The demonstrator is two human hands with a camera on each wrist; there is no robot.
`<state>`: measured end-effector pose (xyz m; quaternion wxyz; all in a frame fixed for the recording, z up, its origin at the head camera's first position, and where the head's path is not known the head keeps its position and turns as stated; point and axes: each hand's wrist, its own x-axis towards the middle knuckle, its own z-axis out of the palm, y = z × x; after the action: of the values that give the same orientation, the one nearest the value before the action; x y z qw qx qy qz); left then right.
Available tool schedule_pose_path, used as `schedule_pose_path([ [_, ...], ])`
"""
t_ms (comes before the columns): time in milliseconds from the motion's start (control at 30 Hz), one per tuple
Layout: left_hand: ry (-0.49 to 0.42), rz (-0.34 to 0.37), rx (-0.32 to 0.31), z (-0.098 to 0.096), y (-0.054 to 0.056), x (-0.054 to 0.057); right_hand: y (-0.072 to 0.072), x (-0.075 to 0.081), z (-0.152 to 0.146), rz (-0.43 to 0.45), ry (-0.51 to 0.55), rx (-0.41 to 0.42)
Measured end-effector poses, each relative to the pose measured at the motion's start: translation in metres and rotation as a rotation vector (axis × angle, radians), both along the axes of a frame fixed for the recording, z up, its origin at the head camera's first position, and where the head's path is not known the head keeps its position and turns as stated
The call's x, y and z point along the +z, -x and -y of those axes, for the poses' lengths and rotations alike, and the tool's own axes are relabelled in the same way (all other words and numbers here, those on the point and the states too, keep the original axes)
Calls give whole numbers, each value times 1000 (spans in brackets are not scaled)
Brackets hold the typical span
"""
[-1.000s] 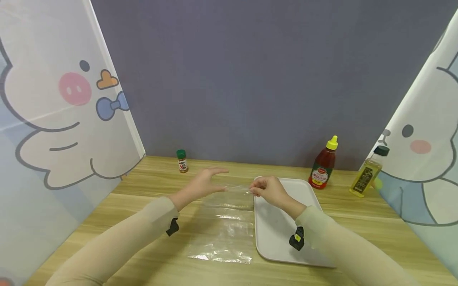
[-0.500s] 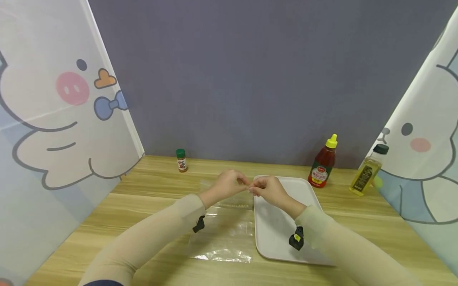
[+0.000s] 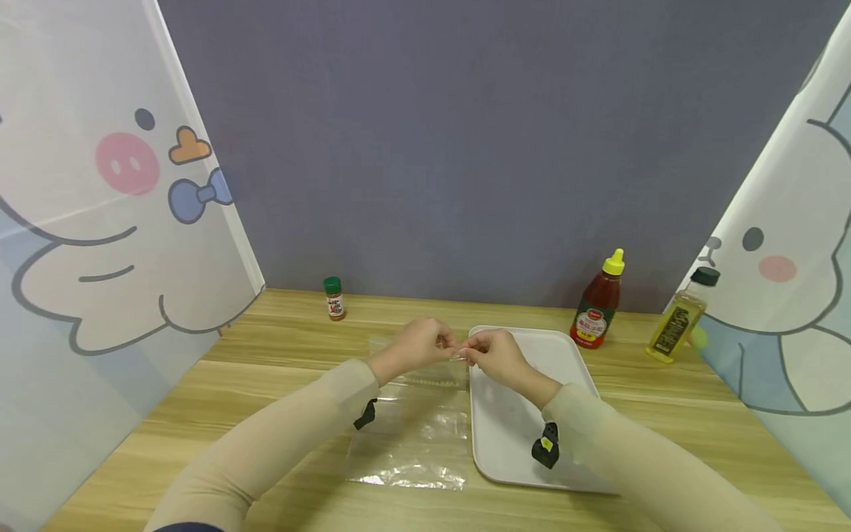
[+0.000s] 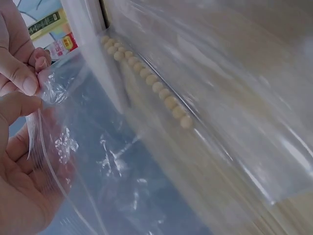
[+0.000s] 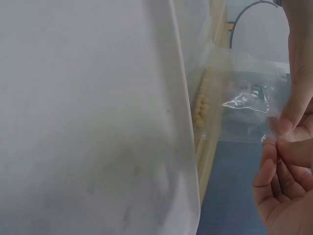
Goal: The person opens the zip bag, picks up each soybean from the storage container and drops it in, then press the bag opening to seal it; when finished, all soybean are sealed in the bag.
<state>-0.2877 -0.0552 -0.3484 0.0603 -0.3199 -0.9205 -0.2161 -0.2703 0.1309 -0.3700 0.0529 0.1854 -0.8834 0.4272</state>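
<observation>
A clear zip bag lies on the table, its mouth edge raised at the far side. My left hand pinches that edge between thumb and fingers, close to the right corner. Right beside it, my right hand pinches the corner, and the fingertips of both hands meet. A row of small round pale-yellow beans or balls lies in the bag along a fold. In the right wrist view the bag's zip edge is partly hidden by the fingers.
A white tray stands right of the bag, under my right forearm. Behind are a green-capped spice jar, a red sauce bottle with yellow cap, and an oil bottle. A grey partition closes the back.
My left hand, earlier spread apart at the bag's left side, has moved right to meet the right hand and pinch the bag's edge. The right hand stays at the corner.
</observation>
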Motion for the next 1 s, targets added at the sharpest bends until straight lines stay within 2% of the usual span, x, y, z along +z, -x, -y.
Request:
schedule_pose_path([
  [533,-16,-7,26,25,4,-2,0,3,2,36,19,-32],
  [833,-25,-13,18,44,4,-2,1,1,0,77,85,-26],
  [1000,-16,-12,41,53,4,-2,1,0,-2,111,109,-20],
])
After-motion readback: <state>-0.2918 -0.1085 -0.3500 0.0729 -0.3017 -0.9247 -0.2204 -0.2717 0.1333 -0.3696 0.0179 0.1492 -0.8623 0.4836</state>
